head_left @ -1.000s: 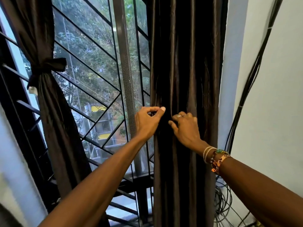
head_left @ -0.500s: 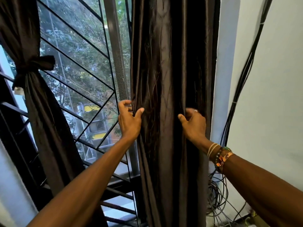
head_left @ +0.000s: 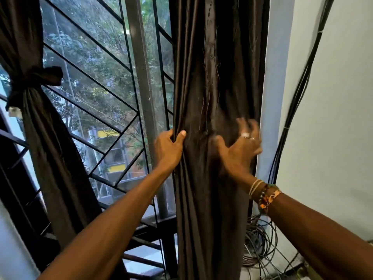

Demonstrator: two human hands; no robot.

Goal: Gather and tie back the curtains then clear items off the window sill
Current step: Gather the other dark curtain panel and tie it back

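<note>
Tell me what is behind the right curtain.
At the left edge of the right curtain the window grille shows; at its right edge, a pale wall strip. The rest is covered by fabric.

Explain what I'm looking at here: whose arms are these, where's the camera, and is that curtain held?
No machine here: a person works bare-handed, and this single picture comes from a camera on their head, looking forward and down. The left hand pinches the window-side edge of the right curtain; the right hand, blurred, lies on its fabric with fingers spread. The left curtain is already bound with a tie. Behind stands a barred window; cables coil by the wall.
</note>
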